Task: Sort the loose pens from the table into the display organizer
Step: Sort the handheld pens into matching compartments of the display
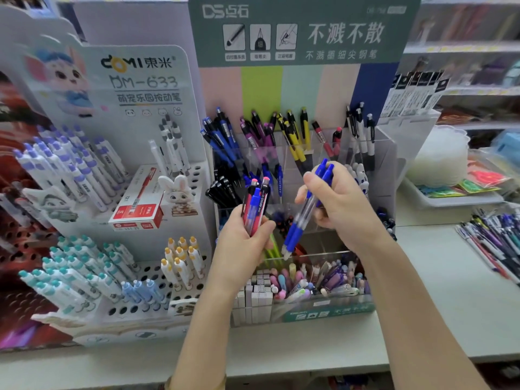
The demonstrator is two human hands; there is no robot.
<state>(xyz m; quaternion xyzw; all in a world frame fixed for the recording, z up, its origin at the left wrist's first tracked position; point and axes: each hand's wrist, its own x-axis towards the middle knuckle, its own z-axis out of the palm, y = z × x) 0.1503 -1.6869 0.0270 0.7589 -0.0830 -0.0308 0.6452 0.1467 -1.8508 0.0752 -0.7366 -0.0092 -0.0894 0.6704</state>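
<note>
Blue pens point(302, 213) in right hand point(342, 205); left hand point(243, 243) grips mixed pens point(255, 205).

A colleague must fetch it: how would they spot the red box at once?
Find the white rabbit-themed pen display left of the green-topped organizer. On its middle ledge, beside a small rabbit figure, lies the red box. It is the only flat red-and-white carton among standing pens.

Shelves point(464, 49), upper right: blurred, goods unidentifiable. Loose pens point(492, 243), right edge: cut off by frame. Left hand point(242, 249) hides lower barrels of red-and-blue pens point(254, 201); right hand point(343, 204) covers blue pens point(295, 229) mid-barrel. Red display point(14, 153), far left: smeared, partly out of frame.
</note>
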